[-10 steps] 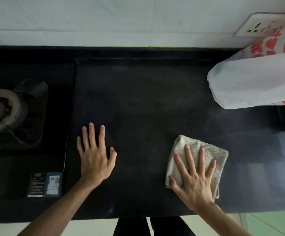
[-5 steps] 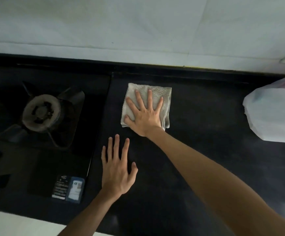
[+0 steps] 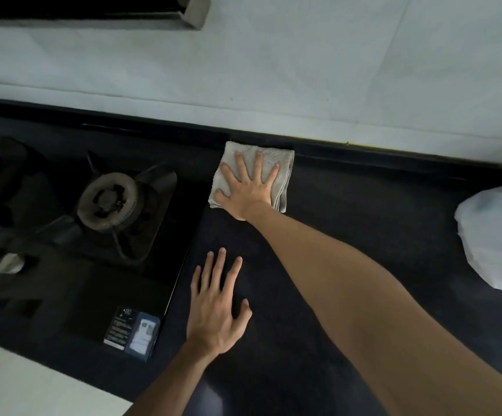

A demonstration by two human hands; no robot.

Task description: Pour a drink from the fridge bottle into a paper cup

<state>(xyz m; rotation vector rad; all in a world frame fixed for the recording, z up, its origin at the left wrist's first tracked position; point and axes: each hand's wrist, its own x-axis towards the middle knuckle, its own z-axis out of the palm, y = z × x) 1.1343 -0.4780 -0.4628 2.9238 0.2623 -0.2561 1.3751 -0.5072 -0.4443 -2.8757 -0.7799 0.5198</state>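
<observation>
Presently, the right hand lies flat, fingers spread wide, pressing a folded grey cloth onto the black table at its far edge, just beside the dark upstand below the white wall. The right arm reaches across the table from the lower right. The left hand rests palm down on bare table nearer the body, fingers loosely spread, holding nothing, well apart from the cloth. A gas hob sits to the left, its burner and pan support visible, with a label at its near right corner. A white bag stands at the right edge of view. Neither bottle nor paper cup is seen in this view; their location cannot be told.
</observation>
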